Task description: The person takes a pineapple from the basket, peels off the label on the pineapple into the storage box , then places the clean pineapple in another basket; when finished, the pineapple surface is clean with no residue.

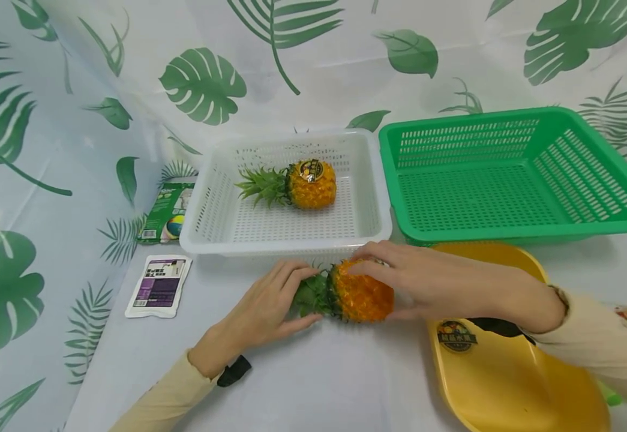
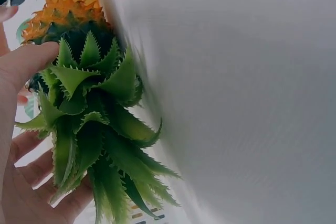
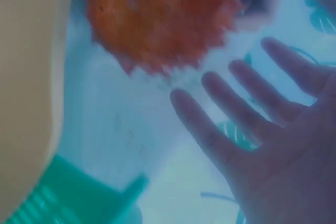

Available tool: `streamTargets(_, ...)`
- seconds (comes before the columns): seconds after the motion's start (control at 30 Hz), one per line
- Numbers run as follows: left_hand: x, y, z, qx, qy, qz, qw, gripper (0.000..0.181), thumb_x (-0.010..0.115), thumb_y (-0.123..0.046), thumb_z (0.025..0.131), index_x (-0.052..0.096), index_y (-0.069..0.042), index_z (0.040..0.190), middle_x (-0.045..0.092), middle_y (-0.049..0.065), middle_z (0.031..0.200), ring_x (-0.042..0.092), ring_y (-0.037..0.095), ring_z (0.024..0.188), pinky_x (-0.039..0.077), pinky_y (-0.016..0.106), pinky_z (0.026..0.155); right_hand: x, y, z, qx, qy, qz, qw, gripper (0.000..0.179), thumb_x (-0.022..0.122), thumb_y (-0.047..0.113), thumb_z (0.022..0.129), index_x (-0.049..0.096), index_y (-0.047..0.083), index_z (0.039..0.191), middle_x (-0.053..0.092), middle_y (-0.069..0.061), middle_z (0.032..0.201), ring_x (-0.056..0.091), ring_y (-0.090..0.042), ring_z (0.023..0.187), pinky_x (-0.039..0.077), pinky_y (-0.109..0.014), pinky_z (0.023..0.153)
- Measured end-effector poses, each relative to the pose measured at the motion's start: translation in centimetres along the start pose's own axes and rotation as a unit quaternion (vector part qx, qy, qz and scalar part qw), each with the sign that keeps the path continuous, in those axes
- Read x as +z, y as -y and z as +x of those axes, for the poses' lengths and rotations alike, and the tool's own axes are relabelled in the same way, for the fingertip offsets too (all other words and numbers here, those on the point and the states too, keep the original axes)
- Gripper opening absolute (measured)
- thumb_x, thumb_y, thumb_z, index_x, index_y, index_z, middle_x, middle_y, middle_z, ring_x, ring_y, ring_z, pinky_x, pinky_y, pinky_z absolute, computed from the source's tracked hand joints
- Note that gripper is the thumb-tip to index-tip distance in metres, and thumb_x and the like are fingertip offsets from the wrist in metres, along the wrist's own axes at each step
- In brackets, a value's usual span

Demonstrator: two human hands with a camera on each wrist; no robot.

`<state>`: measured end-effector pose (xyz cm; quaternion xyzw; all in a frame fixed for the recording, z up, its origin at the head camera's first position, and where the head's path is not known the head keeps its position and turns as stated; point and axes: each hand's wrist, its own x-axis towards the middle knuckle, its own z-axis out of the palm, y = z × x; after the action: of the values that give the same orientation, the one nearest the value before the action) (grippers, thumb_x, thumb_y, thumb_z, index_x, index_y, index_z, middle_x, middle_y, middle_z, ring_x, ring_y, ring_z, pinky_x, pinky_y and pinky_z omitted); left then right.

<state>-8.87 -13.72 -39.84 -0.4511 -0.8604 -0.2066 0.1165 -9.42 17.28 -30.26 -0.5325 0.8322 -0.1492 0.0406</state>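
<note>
A small orange pineapple (image 1: 364, 294) with a green leafy crown (image 2: 100, 114) lies on its side on the white table before me. Around its crown is my left hand (image 1: 275, 300), fingers on the far side and thumb on the near side, the thumb tip at the leaf base in the left wrist view. Some left fingertips are hidden behind leaves. My right hand (image 1: 416, 282) arches over the fruit end in the head view. Its fingers (image 3: 205, 124) are spread and apart from the fruit in the blurred right wrist view.
A white basket (image 1: 286, 247) holding another pineapple (image 1: 313, 185) stands behind, beside a green basket (image 1: 524, 231). To the right lies a yellow tray (image 1: 513, 390) with a black label (image 1: 456, 337), partly under my right forearm. A white packet (image 1: 158, 287) and green packet (image 1: 167, 210) lie left.
</note>
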Motion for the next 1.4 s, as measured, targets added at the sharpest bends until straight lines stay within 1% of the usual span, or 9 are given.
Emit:
streamTargets(0.1, 0.0, -0.1, 0.0, 0.004, -0.004, -0.006, 1.0, 0.07, 0.087, -0.036, 0.088, 0.054, 0.001, 0.138, 0.057, 0.014, 0.129, 0.058, 0.026, 0.113, 0.055, 0.037, 0.094, 0.9, 0.0, 0.4, -0.004, 0.008, -0.001, 1.0, 0.085, 0.09, 0.027, 0.086, 0.042, 0.01, 0.154, 0.045, -0.012, 0.152, 0.055, -0.031, 0.129, 0.054, -0.05, 0.1)
streamTargets(0.23, 0.1, -0.2, -0.1, 0.003, -0.005, -0.008, 1.0, 0.069, 0.087, -0.034, 0.089, 0.054, 0.002, 0.138, 0.056, 0.014, 0.129, 0.058, 0.026, 0.112, 0.054, 0.037, 0.095, 1.8, -0.1, 0.9, -0.008, 0.007, 0.001, 0.9999, 0.093, 0.091, 0.028, 0.084, 0.037, 0.005, 0.156, 0.042, -0.015, 0.154, 0.051, -0.036, 0.135, 0.049, -0.055, 0.106)
streamTargets(0.33, 0.1, -0.3, -0.2, 0.005, -0.005, -0.004, 1.0, 0.07, 0.087, -0.034, 0.089, 0.054, 0.001, 0.138, 0.056, 0.014, 0.129, 0.058, 0.025, 0.111, 0.054, 0.037, 0.095, 2.3, -0.3, 1.3, -0.009, 0.007, 0.0, 0.9999, 0.098, 0.093, 0.029, 0.081, 0.037, 0.0, 0.156, 0.043, -0.018, 0.153, 0.051, -0.037, 0.135, 0.047, -0.055, 0.108)
streamTargets(0.4, 0.1, -0.4, -0.2, 0.008, -0.005, -0.002, 1.0, 0.071, 0.087, -0.034, 0.088, 0.053, 0.001, 0.138, 0.056, 0.014, 0.129, 0.058, 0.025, 0.11, 0.054, 0.037, 0.094, 2.6, -0.4, 1.5, -0.003, 0.018, -0.001, 0.9998, 0.099, 0.093, 0.029, 0.081, 0.036, -0.002, 0.156, 0.042, -0.019, 0.152, 0.05, -0.038, 0.135, 0.047, -0.055, 0.109)
streamTargets(0.57, 0.0, -0.5, -0.2, 0.005, -0.001, -0.005, 1.0, 0.069, 0.087, -0.033, 0.089, 0.054, 0.001, 0.138, 0.055, 0.013, 0.129, 0.058, 0.025, 0.11, 0.053, 0.037, 0.094, 3.1, -0.4, 1.7, 0.014, 0.042, 0.001, 0.999, 0.096, 0.091, 0.028, 0.084, 0.036, -0.004, 0.156, 0.042, -0.021, 0.153, 0.049, -0.038, 0.136, 0.047, -0.055, 0.109)
streamTargets(0.83, 0.0, -0.8, -0.2, 0.011, -0.004, -0.003, 0.9999, 0.069, 0.088, -0.032, 0.087, 0.054, -0.001, 0.139, 0.055, 0.013, 0.129, 0.058, 0.025, 0.11, 0.053, 0.037, 0.093, 3.3, -0.8, 1.7, 0.007, 0.033, 0.033, 0.9989, 0.092, 0.095, 0.021, 0.079, 0.039, 0.001, 0.15, 0.043, -0.018, 0.151, 0.051, -0.035, 0.133, 0.049, -0.051, 0.108)
streamTargets(1.1, 0.1, -0.9, -0.3, 0.021, -0.004, -0.008, 0.9997, 0.069, 0.088, -0.033, 0.087, 0.053, -0.002, 0.139, 0.055, 0.013, 0.129, 0.057, 0.024, 0.11, 0.052, 0.037, 0.095, 3.5, -0.8, 1.1, 0.004, 0.027, 0.074, 0.9969, 0.083, 0.091, 0.026, 0.084, 0.042, 0.005, 0.148, 0.044, -0.01, 0.146, 0.054, -0.027, 0.127, 0.051, -0.047, 0.104)
streamTargets(1.23, 0.1, -0.9, -0.3, 0.014, -0.001, -0.013, 0.9998, 0.068, 0.088, -0.033, 0.088, 0.054, -0.003, 0.138, 0.055, 0.012, 0.129, 0.057, 0.024, 0.11, 0.052, 0.037, 0.095, 3.5, -0.8, 1.2, 0.012, 0.025, 0.087, 0.9958, 0.084, 0.092, 0.023, 0.082, 0.043, 0.008, 0.147, 0.045, -0.008, 0.144, 0.054, -0.025, 0.126, 0.054, -0.046, 0.1)
streamTargets(1.4, 0.0, -1.0, -0.2, 0.007, 0.0, -0.015, 0.9999, 0.069, 0.088, -0.033, 0.088, 0.054, -0.004, 0.139, 0.055, 0.012, 0.13, 0.058, 0.023, 0.11, 0.052, 0.037, 0.095, 3.4, -0.7, 1.2, 0.022, 0.027, 0.084, 0.9959, 0.084, 0.093, 0.022, 0.08, 0.043, 0.01, 0.147, 0.046, -0.006, 0.143, 0.055, -0.025, 0.124, 0.056, -0.046, 0.096)
